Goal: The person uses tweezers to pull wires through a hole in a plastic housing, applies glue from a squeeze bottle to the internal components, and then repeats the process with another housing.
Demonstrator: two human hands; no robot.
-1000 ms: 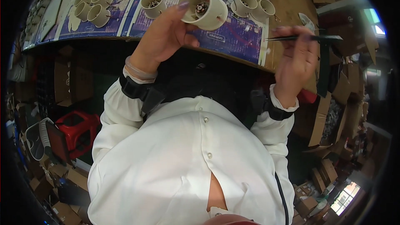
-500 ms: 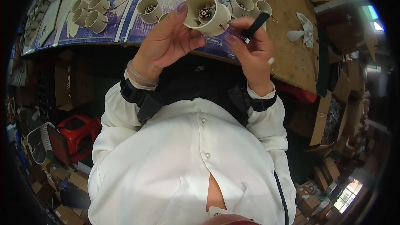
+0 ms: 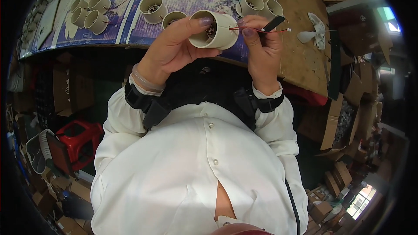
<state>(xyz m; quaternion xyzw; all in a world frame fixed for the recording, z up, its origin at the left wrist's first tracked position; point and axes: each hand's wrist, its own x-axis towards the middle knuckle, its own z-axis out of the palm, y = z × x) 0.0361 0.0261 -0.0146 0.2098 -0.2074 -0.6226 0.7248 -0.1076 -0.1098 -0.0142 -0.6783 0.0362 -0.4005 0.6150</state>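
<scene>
In left fingers (image 3: 206, 52), round cream cup (image 3: 226, 33)

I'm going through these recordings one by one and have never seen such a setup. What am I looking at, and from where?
There is no machine here, just a person's bare hands. The view comes from a fisheye camera worn on the head, looking down, so straight edges bend and the white shirt fills the middle. The left hand holds a cream cup. The right hand is at the wires from its side and also holds a dark tool. On the table stand other cups.
</scene>
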